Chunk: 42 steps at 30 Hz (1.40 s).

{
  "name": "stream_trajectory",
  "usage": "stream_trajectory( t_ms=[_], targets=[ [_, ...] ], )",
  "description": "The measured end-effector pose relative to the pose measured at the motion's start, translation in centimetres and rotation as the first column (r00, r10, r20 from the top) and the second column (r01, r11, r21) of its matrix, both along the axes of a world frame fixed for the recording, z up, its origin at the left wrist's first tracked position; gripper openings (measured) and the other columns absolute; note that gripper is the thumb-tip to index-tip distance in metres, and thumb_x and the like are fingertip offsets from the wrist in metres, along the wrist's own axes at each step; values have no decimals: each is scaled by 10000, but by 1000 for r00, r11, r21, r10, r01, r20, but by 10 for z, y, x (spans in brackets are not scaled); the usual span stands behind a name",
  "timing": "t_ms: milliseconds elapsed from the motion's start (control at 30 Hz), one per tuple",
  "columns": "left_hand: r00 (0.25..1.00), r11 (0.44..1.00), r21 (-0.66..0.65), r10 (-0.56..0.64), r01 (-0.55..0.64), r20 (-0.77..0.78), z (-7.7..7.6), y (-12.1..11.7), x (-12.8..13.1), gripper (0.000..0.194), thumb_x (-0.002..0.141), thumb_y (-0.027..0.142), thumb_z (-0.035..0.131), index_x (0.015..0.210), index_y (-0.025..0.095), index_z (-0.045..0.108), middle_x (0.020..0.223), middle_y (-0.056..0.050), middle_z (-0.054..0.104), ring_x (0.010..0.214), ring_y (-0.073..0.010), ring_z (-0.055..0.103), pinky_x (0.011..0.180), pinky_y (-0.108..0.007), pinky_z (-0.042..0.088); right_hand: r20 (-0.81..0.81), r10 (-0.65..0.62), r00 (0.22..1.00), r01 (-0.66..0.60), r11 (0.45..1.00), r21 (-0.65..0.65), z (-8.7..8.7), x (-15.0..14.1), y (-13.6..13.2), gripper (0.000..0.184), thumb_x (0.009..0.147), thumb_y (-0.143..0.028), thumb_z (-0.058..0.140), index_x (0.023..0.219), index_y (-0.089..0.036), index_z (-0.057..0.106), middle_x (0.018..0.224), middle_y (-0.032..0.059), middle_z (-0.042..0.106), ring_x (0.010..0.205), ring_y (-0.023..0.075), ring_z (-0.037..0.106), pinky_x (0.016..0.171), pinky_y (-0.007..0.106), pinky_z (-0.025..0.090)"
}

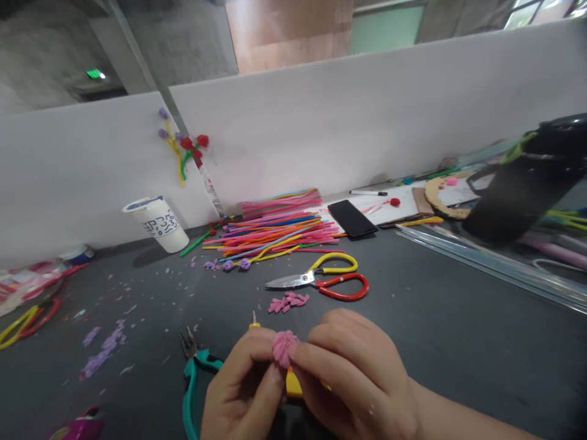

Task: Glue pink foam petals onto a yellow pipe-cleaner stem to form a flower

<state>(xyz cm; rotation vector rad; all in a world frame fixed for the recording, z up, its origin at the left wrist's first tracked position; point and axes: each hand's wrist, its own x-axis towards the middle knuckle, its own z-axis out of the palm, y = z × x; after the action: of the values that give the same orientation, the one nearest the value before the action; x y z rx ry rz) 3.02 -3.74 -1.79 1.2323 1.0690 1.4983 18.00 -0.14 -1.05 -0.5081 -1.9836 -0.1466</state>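
A small pink fuzzy flower head (284, 348), its petals bunched together, is pinched between both hands low in the middle of the view. My left hand (245, 388) grips it from the left between thumb and forefinger. From the other side, the fingertips of my right hand (362, 373) press on its edge. Behind and below the hands shows part of a yellow-handled tool (293, 386), mostly hidden. Just beyond lie cut pink pieces (288, 302) and scissors (316, 278) with one yellow and one red handle. Teal-handled pliers (190, 366) lie left of my left hand.
Colourful pipe cleaners (279, 232) lie in a heap at the back, beside a black phone (352, 218). A white cup (160, 226) stands left, a dark jug (523, 183) right. Purple scraps (105, 351) and other scissors (30, 321) are at left. A white partition (343, 122) borders the table.
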Motion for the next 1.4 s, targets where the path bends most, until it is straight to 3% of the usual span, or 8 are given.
stream_trajectory(
  t_ms=[633, 733, 1400],
  targets=[
    [1000, 1000, -22, -6, 6, -1, 1, 0, 0, 77, 768, 283, 706, 719, 227, 725, 710, -9, 620, 590, -116, 509, 504, -180, 401, -33, -4, 999, 2, 999, -43, -3, -2, -1, 113, 853, -87, 525, 945, -123, 580, 660, 35, 644, 560, 137, 537, 512, 261, 431],
    [1000, 1000, -9, -8, 8, -20, 0, 0, -1, 91, 767, 298, 706, 711, 229, 725, 726, -17, 638, 626, -129, 539, 553, -187, 431, -54, -11, 998, 7, 998, -65, -2, -2, -2, 120, 835, -82, 530, 936, -129, 574, 660, 35, 638, 559, 136, 528, 513, 260, 429],
    [1000, 1000, 2, 8, -8, -6, 0, 1, -1, 86, 759, 299, 718, 718, 223, 724, 706, -18, 623, 610, -136, 522, 524, -204, 400, -36, 7, 999, -8, 1000, -11, 0, -1, -1, 97, 845, -82, 527, 901, -122, 596, 643, 34, 639, 537, 137, 541, 492, 257, 430]
  ],
)
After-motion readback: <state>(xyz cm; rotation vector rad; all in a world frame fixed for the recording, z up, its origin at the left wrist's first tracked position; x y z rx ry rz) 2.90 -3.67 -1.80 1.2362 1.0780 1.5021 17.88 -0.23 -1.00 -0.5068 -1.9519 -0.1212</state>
